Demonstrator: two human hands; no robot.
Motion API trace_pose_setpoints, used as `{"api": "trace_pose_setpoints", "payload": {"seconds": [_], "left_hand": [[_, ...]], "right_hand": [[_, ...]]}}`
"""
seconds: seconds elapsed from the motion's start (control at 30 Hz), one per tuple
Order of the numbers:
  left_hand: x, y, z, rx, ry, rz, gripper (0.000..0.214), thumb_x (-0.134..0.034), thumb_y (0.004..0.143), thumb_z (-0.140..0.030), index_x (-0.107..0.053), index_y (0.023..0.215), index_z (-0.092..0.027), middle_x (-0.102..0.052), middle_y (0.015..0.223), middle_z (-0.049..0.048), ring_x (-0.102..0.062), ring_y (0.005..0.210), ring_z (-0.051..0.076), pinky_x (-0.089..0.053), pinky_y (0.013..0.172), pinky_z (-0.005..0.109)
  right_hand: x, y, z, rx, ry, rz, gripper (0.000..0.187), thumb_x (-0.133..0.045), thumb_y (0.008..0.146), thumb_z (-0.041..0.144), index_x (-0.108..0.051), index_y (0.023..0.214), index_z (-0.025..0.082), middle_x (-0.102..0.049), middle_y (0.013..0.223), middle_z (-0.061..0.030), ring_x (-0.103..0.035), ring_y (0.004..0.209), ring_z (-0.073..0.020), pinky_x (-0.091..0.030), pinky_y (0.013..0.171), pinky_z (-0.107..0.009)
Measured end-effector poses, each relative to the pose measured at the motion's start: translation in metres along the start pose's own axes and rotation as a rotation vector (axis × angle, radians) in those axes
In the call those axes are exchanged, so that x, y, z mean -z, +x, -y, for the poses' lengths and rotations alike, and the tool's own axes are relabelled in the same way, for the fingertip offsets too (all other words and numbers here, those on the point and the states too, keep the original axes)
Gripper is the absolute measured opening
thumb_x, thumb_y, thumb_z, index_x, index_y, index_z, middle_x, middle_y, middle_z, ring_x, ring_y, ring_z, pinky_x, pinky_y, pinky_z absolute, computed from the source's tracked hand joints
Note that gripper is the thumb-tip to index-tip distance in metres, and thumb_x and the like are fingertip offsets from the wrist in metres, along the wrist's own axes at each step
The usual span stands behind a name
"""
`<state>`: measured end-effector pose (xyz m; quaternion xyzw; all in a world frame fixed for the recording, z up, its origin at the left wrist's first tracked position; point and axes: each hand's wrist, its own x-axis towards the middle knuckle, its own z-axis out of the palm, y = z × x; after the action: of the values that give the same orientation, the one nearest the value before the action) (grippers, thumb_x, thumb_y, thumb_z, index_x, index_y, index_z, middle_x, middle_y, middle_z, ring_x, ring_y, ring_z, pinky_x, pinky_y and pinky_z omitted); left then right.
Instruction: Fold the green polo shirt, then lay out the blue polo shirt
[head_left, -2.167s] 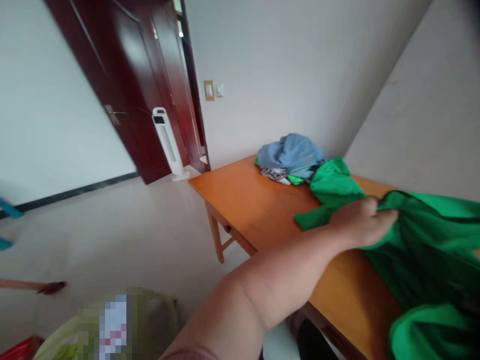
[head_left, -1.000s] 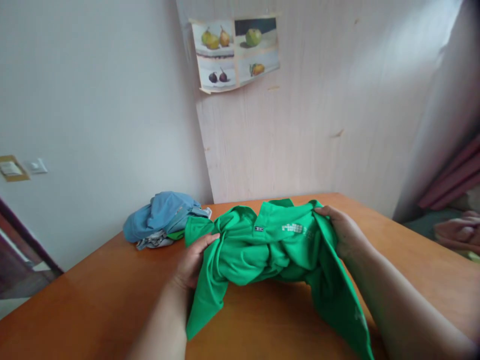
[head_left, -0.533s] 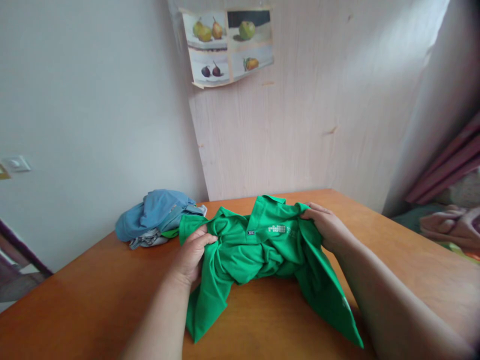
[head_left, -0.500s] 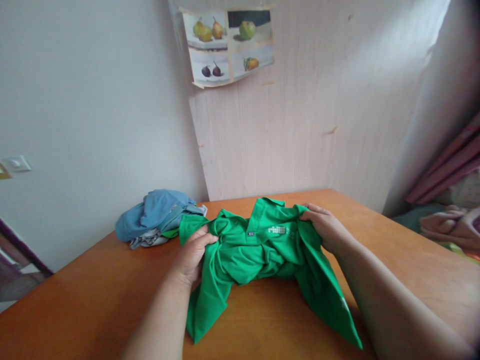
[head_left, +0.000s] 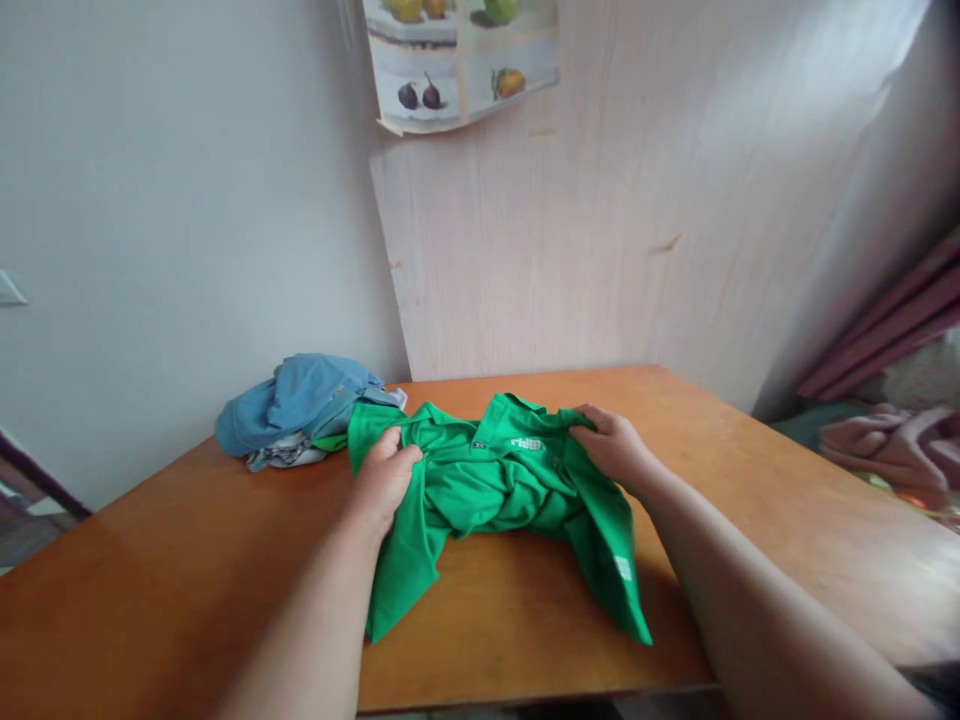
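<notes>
A green polo shirt with a collar and white lettering is bunched up over the wooden table. My left hand is closed on its left shoulder area, thumb on top. At the opposite shoulder, my right hand grips the cloth, with its fingertips partly hidden in the fabric. Both sleeves hang down toward me on either side, and the shirt's body lies crumpled between them.
A pile of blue and grey clothes sits at the table's back left. Behind the table stands a pale wooden panel with a fruit picture sheet taped on it. To the right lies pinkish fabric beyond the table edge.
The view has tipped downward, so the table's front edge now shows. Both hands have drawn slightly left with the shirt, and the right sleeve's tip has swung inward.
</notes>
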<state>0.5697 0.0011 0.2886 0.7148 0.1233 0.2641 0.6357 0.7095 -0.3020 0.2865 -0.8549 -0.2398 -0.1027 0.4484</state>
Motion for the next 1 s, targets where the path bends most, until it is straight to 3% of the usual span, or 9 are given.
{"api": "trace_pose_setpoints", "payload": {"seconds": [0.1,0.23,0.33,0.63,0.83,1.0], "left_hand": [[-0.002,-0.001,0.005,-0.051,0.135,-0.111,0.017,-0.061,0.065,-0.023,-0.063,0.082,-0.022,-0.064,0.071,-0.0037,-0.056,0.071,0.019,-0.041,0.069,0.028],[-0.005,0.002,0.008,-0.06,0.127,-0.131,0.011,-0.059,0.064,-0.019,-0.061,0.075,-0.021,-0.059,0.067,-0.0035,-0.051,0.069,0.017,-0.037,0.068,0.027],[-0.005,0.005,0.01,-0.044,0.121,-0.144,0.017,-0.059,0.064,-0.019,-0.063,0.081,-0.021,-0.061,0.071,-0.0031,-0.052,0.07,0.018,-0.037,0.069,0.027],[-0.002,0.002,0.01,0.009,0.094,-0.133,0.017,-0.064,0.067,-0.025,-0.065,0.084,-0.021,-0.066,0.073,-0.0021,-0.058,0.072,0.019,-0.041,0.07,0.029],[-0.004,0.004,0.014,0.02,-0.087,-0.079,0.039,-0.079,0.069,-0.039,-0.067,0.099,-0.019,-0.074,0.092,0.0033,-0.067,0.089,0.024,-0.049,0.082,0.034],[-0.003,0.002,0.013,0.045,-0.135,-0.023,0.044,-0.083,0.065,-0.032,-0.068,0.104,-0.019,-0.076,0.097,0.0043,-0.069,0.092,0.026,-0.051,0.087,0.038]], "right_hand": [[0.001,-0.005,-0.002,0.006,-0.113,0.035,0.022,-0.053,0.083,0.035,-0.067,0.097,0.024,-0.07,0.085,-0.002,-0.063,0.081,-0.0211,-0.046,0.071,-0.031],[0.002,-0.003,-0.008,-0.032,-0.158,-0.005,0.031,-0.057,0.083,0.043,-0.067,0.106,0.025,-0.071,0.088,-0.0055,-0.064,0.079,-0.0242,-0.047,0.067,-0.033],[0.001,-0.001,-0.009,-0.024,-0.163,0.051,0.031,-0.056,0.083,0.044,-0.067,0.102,0.023,-0.071,0.088,-0.0069,-0.064,0.079,-0.0247,-0.047,0.067,-0.034],[-0.002,0.0,-0.012,-0.029,-0.17,0.026,0.029,-0.059,0.083,0.043,-0.067,0.104,0.025,-0.072,0.091,-0.0073,-0.066,0.085,-0.0274,-0.048,0.07,-0.036],[-0.003,0.002,-0.013,-0.033,-0.243,0.034,0.031,-0.055,0.085,0.044,-0.068,0.105,0.023,-0.072,0.091,-0.0079,-0.066,0.085,-0.0272,-0.047,0.072,-0.036],[-0.002,0.001,-0.014,-0.048,-0.341,0.009,0.041,-0.054,0.088,0.049,-0.066,0.115,0.022,-0.073,0.097,-0.0101,-0.066,0.088,-0.0276,-0.046,0.072,-0.036]]}}
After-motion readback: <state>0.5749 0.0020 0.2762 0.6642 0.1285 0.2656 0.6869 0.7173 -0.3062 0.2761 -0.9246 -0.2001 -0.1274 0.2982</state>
